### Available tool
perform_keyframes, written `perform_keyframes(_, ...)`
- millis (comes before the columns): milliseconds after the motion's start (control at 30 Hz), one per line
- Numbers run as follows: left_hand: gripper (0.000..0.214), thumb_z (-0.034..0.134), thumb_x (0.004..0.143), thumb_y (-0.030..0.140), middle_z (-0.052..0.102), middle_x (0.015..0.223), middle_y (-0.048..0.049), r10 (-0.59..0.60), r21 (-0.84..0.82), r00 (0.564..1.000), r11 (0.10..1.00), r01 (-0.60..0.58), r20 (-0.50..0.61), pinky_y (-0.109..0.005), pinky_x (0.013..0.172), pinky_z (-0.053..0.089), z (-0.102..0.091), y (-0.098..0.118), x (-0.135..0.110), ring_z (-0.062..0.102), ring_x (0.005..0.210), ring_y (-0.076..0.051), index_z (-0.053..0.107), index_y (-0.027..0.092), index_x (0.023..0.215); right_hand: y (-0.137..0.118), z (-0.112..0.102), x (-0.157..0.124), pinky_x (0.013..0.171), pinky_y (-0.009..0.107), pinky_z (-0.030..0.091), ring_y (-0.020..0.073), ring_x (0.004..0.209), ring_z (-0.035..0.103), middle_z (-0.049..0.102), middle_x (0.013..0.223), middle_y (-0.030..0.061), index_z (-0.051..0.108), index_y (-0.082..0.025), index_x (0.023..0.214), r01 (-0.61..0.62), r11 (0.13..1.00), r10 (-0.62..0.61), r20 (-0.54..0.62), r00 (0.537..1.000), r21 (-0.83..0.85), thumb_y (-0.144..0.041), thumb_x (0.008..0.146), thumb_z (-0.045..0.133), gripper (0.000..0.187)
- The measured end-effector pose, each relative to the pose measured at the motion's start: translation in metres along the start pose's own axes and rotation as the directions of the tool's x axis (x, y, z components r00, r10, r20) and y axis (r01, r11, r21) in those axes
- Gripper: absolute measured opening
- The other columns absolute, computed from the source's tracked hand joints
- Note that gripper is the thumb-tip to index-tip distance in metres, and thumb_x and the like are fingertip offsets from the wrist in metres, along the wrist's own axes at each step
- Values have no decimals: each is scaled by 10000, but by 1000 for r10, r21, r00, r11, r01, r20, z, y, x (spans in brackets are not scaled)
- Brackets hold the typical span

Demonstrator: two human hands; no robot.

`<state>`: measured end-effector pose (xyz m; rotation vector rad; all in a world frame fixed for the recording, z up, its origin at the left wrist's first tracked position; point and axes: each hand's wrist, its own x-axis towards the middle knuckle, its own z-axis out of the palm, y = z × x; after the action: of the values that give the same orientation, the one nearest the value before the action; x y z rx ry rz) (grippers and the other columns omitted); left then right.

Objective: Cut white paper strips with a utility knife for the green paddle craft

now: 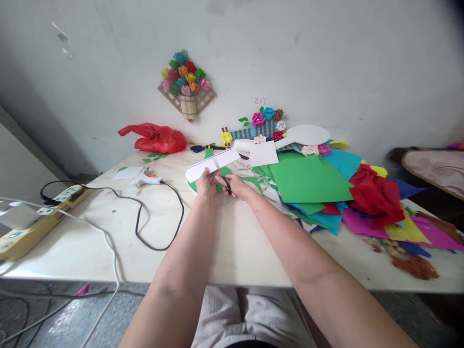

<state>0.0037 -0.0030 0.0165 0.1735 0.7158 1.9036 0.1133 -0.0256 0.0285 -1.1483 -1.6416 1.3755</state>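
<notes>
A white paper strip above the counter appears mid-cut, seemingly not yet parted, its lower edge pinched in the grip of the left hand, dark scissors held in that of the right hand; scraps and green sheets lie beyond

Two scissors, one white strip, one glue gun

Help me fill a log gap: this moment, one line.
left hand: holds white strip; right hand: holds scissors; on right: green sheets
</notes>
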Motion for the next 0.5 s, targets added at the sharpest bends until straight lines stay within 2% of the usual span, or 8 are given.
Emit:
perform_keyframes(167, 193, 540, 917, 72, 607, 565, 5, -17, 10, 1000, 1000, 17, 11, -186, 515, 501, 5, 1, -7, 609, 479, -113, 566, 157, 746, -5, -3, -4, 293, 157, 217, 50, 357, 464, 514, 477, -58, 541, -159, 764, -24, 998, 23, 12, 1000, 65, -628, 819, 655, 486)
perform_keyframes(367, 210, 536, 911, 46, 510, 485, 59, -19, 24, 999, 1000, 18, 46, -161, 473, 458, 9, -2, -16, 555, 421, -91, 535, 167, 739, -8, -12, -5, 299, 155, 207, 63, 368, 475, 526, 466, -46, 577, -145, 828, -79, 996, 78, 10, 997, 48, -636, 844, 619, 493)
perform_keyframes(500, 175, 536, 916, 55, 565, 520, 29, -24, 54, 999, 998, 22, 33, -177, 493, 483, 10, -3, -19, 594, 456, -108, 554, 154, 773, -6, -16, -4, 301, 155, 204, 66, 387, 487, 534, 471, -45, 571, -159, 803, -67, 996, 65, 24, 998, 53, -623, 837, 636, 470)
